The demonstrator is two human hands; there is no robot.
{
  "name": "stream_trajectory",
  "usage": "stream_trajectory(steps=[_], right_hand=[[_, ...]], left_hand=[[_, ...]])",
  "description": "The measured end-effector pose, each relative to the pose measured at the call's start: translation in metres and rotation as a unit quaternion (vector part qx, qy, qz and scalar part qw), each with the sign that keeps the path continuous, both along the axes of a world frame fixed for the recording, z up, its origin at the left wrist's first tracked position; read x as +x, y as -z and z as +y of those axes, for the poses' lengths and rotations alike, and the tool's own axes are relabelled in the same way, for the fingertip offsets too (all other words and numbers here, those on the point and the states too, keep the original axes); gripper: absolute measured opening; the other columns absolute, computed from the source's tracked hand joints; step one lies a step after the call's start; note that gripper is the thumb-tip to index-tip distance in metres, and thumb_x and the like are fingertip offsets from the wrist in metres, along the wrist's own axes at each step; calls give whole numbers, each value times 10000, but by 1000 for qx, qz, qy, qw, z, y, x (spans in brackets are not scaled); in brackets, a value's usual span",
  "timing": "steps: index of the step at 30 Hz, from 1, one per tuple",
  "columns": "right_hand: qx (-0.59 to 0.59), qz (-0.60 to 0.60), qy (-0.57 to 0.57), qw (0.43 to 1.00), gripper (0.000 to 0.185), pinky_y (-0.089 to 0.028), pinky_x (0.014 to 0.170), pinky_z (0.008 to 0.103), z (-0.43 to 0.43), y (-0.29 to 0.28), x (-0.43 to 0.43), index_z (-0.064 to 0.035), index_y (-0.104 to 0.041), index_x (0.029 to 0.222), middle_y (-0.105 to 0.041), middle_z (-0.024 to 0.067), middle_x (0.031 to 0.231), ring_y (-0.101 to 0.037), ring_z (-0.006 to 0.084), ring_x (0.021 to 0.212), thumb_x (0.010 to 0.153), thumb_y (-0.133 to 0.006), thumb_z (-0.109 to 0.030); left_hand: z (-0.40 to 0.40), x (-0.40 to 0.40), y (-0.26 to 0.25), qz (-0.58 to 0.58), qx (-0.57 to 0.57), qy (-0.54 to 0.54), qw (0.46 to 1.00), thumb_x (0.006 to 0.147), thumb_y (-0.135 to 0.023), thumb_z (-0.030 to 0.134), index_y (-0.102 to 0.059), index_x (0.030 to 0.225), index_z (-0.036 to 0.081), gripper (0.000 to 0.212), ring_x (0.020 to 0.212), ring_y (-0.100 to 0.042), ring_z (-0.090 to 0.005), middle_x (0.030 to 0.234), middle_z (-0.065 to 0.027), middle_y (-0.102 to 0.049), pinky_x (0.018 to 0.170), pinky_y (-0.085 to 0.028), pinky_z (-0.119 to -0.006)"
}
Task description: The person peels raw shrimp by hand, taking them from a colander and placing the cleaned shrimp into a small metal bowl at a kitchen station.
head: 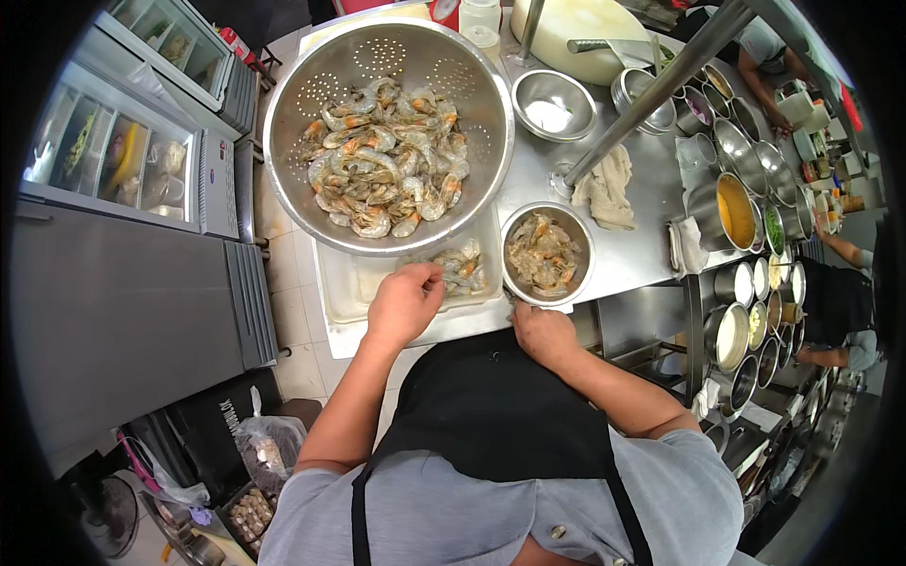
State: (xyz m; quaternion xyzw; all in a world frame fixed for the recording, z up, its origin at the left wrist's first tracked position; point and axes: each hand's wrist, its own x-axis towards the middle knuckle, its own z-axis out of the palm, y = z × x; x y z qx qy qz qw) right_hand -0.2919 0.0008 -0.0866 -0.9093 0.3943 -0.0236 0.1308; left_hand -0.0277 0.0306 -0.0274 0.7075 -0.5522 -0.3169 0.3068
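My left hand (407, 301) hangs over the near edge of a plastic tray (347, 283), its fingers curled; whether they pinch anything is hidden. Several grey-and-orange shrimp (463, 269) lie in the tray beside those fingers. Just below a small steel bowl (585, 272) is my right hand (545, 332), with a small dark bit at its fingertips that is too small to name. Shrimp heads and shells (543, 255) fill much of that bowl. A large steel colander (283, 166), heaped with unpeeled shrimp (386, 159), stands beyond my left hand and overhangs the tray.
Nested steel bowls (554, 106) and a crumpled cloth (605, 187) sit on the steel table (524, 180). A metal post (637, 106) rises at the right. Pots of ingredients (732, 212) line the right side, with co-workers beyond. Glass-doored fridges (120, 156) stand left.
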Motion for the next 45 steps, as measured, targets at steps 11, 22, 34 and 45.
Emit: stream_trajectory(steps=[11,22,34,45], right_hand=[[-79,-248,30,965,94,-519,496,400,-12,-76,14,-56,-585,876,-624,119,639,-646,299,547,850,-669,-90],[70,-188,116,973,260,-544,762,431,-58,-98,16,-38,-713,1055,-708,180,959,-678,364,858,873,-645,-211],[262,-391,91,878,332,-523,753,387,-93,-123,100,22,-692,1027,-705,217,905,-699,310,824,967,-575,-282],[148,-192,-84,966,276,-509,820,516,-99,-132,86,26,-655,957,-682,256,928,-649,436,909,927,-562,-232]], left_hand=[[-40,14,-18,-2,-62,-53,997,865,-688,136,-729,1022,24,198,770,-705,-238,895,-153,-722,708,-550,-328],[-147,1,4,-279,-17,-25,960,780,-637,224,-737,810,39,213,797,-679,-409,856,-204,-708,747,-541,-502],[-56,-42,-36,53,-200,-154,966,850,-717,154,-710,1104,2,297,709,-677,-237,863,-152,-708,670,-539,-321],[-33,-19,-58,-192,-320,20,928,870,-593,32,-592,1301,24,431,1031,-624,-366,1122,-200,-646,908,-495,-435]])
